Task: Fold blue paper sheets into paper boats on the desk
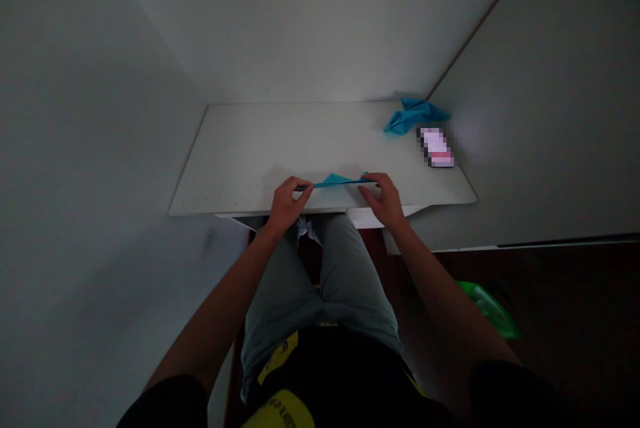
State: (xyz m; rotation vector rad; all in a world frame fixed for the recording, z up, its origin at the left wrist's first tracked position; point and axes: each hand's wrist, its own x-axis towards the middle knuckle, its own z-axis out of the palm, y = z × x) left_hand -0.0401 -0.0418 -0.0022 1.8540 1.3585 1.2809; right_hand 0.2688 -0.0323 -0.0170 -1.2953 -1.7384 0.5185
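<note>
A piece of folded blue paper (336, 180) is held level above the front part of the white desk, seen nearly edge-on. A small pointed flap rises near its middle. My left hand (290, 201) pinches its left end between thumb and fingers. At the other end, my right hand (383, 200) has its fingers along the paper and its thumb just below. How firmly the right thumb presses cannot be made out. Farther back on the right lies a second folded blue paper piece (413, 116), touched by neither hand.
The white desk (240, 148) meets walls on the left, back and right. A phone (437, 147) with a lit, blurred screen lies near its right edge. My legs (345, 281) reach under the desk. A green plastic bag (490, 311) lies on the dark floor at right.
</note>
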